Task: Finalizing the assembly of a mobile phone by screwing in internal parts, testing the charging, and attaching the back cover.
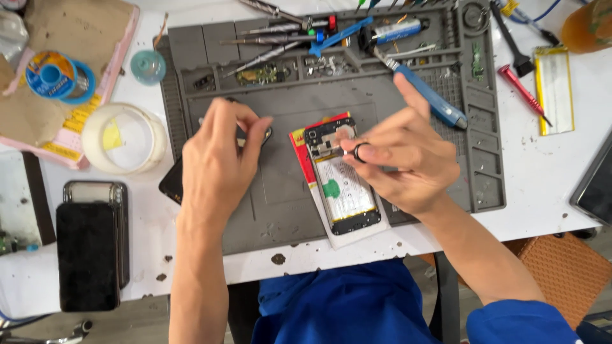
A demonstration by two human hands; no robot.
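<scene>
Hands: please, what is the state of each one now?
Left hand: closed on a dark flat part.
Right hand: fingers pinched over the opened phone; holding cannot be told.

Bare forearms, blue short sleeves, dark ring (361,152) on right hand (401,162)

Grey mat (280,210), blue screwdriver (428,99), red pen (521,92), white table (542,185).

At the middle of your grey mat (280,191) lies an opened phone (338,181) on a red-and-white card (299,150), its battery wearing a white label with a green patch (331,188); at far left a pink package with a yellow label (76,121) sits under brown paper. A dark screen (87,255) lies lower left on the tabletop (548,185); another dark screen (596,188) shows at the right edge; a silver pouch edged in yellow (553,89) lies upper right.
</scene>
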